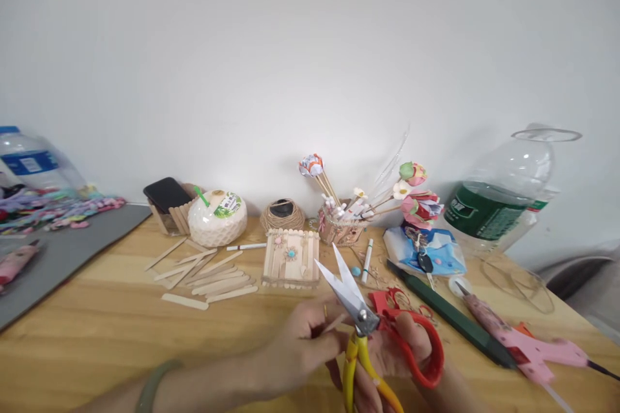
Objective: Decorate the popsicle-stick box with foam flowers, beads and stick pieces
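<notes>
Red-handled scissors [356,306] with parted silver blades point up and left, and my right hand [400,348] has its fingers around their handles. A yellow-handled tool [361,361] is held low in the same hand, its head hidden behind the scissors' pivot. My left hand [317,335] is just left of the blades, pinching a small pale stick [334,324]. Behind the hands lies a square craft-stick panel [290,258] with small blue and pink decorations. Loose craft sticks [223,282] are spread to its left.
A coconut [217,218], phone [167,195] in a stick holder, and twine roll [282,214] stand along the wall. Further right are a flower-filled box [341,231], green cutter [455,313], pink glue gun [527,348] and large bottle [494,206]. A grey mat [72,258] lies left.
</notes>
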### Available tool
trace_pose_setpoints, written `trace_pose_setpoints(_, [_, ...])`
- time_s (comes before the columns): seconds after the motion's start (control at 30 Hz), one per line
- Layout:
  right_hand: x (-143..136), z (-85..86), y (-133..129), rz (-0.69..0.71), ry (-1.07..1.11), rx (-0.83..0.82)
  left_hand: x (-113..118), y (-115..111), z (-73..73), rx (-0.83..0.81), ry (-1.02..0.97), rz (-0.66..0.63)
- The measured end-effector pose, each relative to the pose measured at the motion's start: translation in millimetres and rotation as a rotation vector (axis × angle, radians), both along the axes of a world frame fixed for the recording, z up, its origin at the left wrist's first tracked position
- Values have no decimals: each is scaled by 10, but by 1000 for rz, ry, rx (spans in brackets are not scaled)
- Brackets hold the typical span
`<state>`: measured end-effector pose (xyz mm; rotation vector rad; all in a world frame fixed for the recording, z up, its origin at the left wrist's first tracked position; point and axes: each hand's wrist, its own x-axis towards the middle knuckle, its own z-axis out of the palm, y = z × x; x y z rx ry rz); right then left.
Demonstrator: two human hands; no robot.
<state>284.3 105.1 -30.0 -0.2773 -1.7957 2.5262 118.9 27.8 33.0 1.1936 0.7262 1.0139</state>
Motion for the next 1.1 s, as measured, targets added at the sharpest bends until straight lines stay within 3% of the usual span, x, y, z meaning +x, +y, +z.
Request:
trace_pose_setpoints(0.13, [-115,-82,-32,166,160,-90,87,51,-54,30,35,41])
trace_pose_setpoints(0.23, [-126,-45,-15,100,166,-128,124,96,-87,42,88,158])
trace_pose_setpoints(0.3, [-75,70,17,51,149,-128,124,135,-114,28,132,247])
trace_pose_setpoints(0.4, [86,348,89,92,177,-77,86,201,-206,90,424,289])
trace_pose_setpoints(0.5, [301,621,178,-70,227,112,44,245,-348,224,726,217])
trace_pose_setpoints(0.6, [484,772,264,-193,267,194,24,263,-420,364,930,144])
trace_pose_setpoints(0.7, [575,830,324,-297,286,319,-16,269,-324,412,979,139])
trace_pose_setpoints(0.77, [586,861,343,-357,281,403,-66,260,-193,436,994,181])
trace_pose_setpoints(0.87, [566,910,343,-421,319,490,-150,218,8,494,910,143])
trace_pose_setpoints(1.1, [457,885,251,-480,159,578,-260,103,291,320,827,289])
